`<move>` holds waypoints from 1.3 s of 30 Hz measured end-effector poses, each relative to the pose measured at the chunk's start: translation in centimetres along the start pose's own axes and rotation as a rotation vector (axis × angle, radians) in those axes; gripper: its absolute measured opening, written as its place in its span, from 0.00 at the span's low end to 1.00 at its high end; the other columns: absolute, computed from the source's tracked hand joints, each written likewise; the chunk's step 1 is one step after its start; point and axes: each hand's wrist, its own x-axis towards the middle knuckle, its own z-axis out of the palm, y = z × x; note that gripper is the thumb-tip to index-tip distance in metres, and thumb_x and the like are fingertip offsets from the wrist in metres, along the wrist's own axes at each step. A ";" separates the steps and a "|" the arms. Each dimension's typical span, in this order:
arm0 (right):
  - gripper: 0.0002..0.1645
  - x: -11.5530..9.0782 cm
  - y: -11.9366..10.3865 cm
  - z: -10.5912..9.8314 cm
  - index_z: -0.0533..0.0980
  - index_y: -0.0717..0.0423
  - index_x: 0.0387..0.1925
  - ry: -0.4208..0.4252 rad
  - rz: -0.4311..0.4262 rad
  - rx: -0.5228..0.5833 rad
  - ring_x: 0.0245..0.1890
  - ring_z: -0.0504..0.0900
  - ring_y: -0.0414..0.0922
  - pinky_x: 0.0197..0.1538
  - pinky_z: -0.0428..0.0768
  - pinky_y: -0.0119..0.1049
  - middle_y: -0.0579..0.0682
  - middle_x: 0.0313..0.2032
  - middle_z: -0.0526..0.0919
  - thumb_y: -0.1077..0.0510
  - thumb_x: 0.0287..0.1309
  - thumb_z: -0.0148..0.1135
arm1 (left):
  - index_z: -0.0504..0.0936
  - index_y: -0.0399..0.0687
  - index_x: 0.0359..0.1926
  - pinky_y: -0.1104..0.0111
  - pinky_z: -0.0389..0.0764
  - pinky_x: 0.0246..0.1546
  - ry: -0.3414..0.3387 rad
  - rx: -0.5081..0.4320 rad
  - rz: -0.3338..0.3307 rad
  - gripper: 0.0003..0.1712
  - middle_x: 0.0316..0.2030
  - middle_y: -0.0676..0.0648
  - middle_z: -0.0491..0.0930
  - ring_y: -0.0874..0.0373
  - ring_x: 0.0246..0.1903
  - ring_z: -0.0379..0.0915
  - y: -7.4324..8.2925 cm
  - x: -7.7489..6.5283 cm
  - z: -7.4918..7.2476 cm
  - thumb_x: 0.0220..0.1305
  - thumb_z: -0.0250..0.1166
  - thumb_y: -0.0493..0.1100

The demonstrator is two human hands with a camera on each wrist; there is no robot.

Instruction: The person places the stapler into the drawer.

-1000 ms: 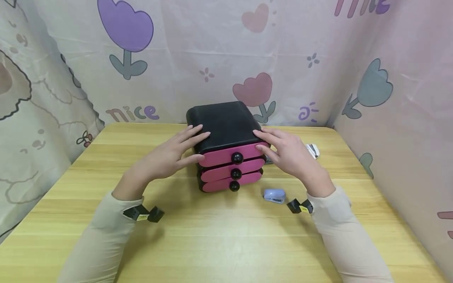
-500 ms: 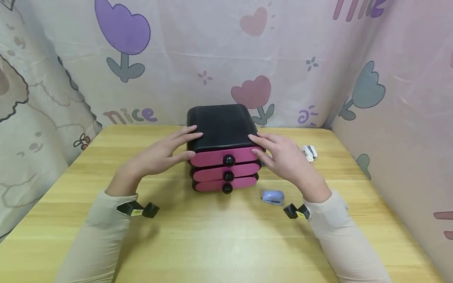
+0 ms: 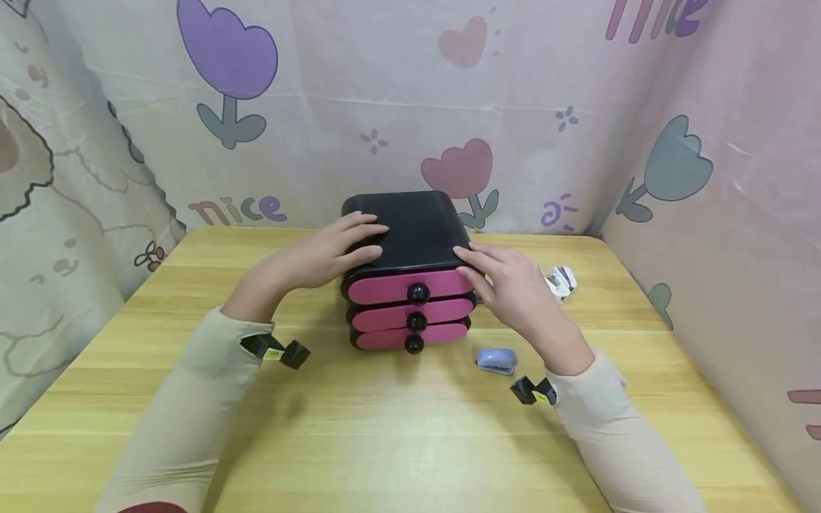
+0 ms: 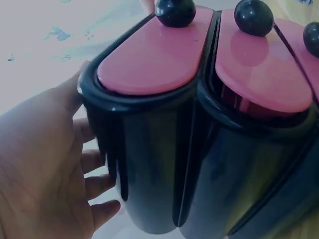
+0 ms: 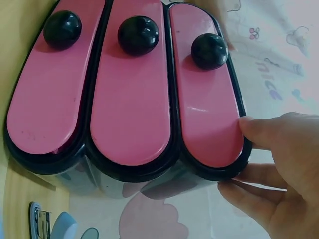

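A black mini chest of drawers with three pink fronts and round black knobs stands mid-table in the head view. My left hand rests on its top left edge, thumb and fingertips lying on the black top. In the left wrist view the fingers run along the chest's far side, partly hidden by it. My right hand touches the top right corner. The right wrist view shows its thumb at the top drawer's pink front, with the other fingers against the side. All three drawers look pushed in, or nearly so.
A small blue stapler lies on the table right of the chest. Behind my right hand is a white object with metal parts, partly hidden. The wooden table is bordered by patterned cloth at the back and sides.
The chest has turned slightly, its front facing me more squarely. My left hand has moved up and right, from the front left edge onto the top. The right hand stays at its corner.
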 end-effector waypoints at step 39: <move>0.19 0.0 -4.7 -0.2 0.84 0.44 0.42 -0.330 0.400 0.250 0.25 0.76 0.41 0.31 0.74 0.38 0.42 0.26 0.82 0.38 0.66 0.57 | 0.54 0.56 0.77 0.48 0.29 0.70 -0.072 0.081 0.001 0.35 0.76 0.45 0.44 0.47 0.75 0.30 0.1 2.8 -0.1 0.75 0.44 0.62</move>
